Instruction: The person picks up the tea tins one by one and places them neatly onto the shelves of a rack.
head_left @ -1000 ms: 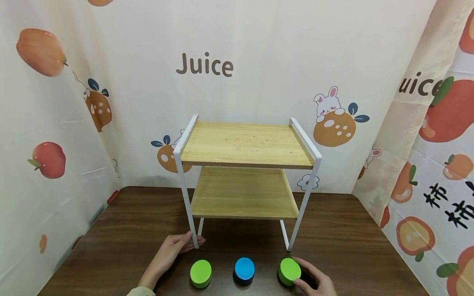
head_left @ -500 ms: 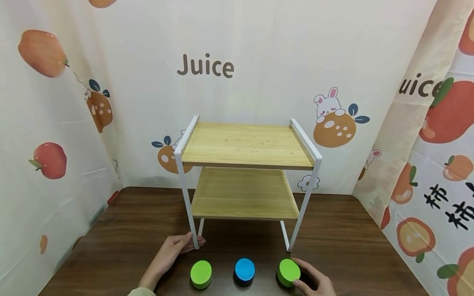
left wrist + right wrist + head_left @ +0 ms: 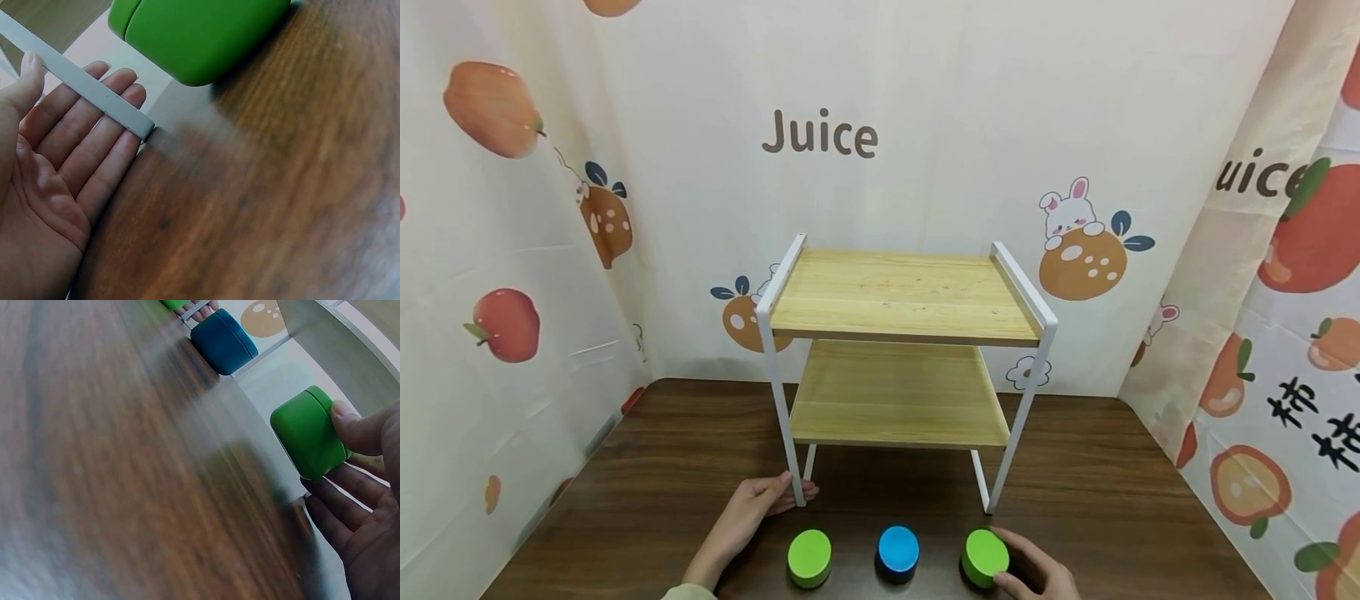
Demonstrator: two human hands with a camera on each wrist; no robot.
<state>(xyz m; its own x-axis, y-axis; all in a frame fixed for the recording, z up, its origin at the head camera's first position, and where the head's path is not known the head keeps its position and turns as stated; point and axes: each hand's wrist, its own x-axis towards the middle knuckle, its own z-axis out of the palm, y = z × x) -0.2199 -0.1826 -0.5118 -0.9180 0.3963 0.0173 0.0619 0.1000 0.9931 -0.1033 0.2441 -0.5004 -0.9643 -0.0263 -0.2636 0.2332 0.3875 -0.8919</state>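
Observation:
A two-tier shelf with a white frame (image 3: 1041, 340) and wooden boards (image 3: 902, 296) stands on the dark table. My left hand (image 3: 763, 500) is at its front left leg (image 3: 94, 90), thumb against the leg and fingers behind it. Three small round lidded canisters stand in a row before the shelf: a green one (image 3: 809, 557) at left, a blue one (image 3: 898, 552) in the middle and another green one (image 3: 985, 557) at right. My right hand (image 3: 1041, 567) holds the right green canister between thumb and fingers; in the right wrist view its thumb presses near the lid (image 3: 320, 400).
The brown wooden table (image 3: 1120, 500) reaches back to a white curtain (image 3: 925, 100) printed with fruit and rabbits. Curtains also close off the left and right sides. Both shelf boards carry nothing.
The head view shifts slightly, so the scene sits a little further right and lower. Both hands keep their places at the shelf leg and the right green canister.

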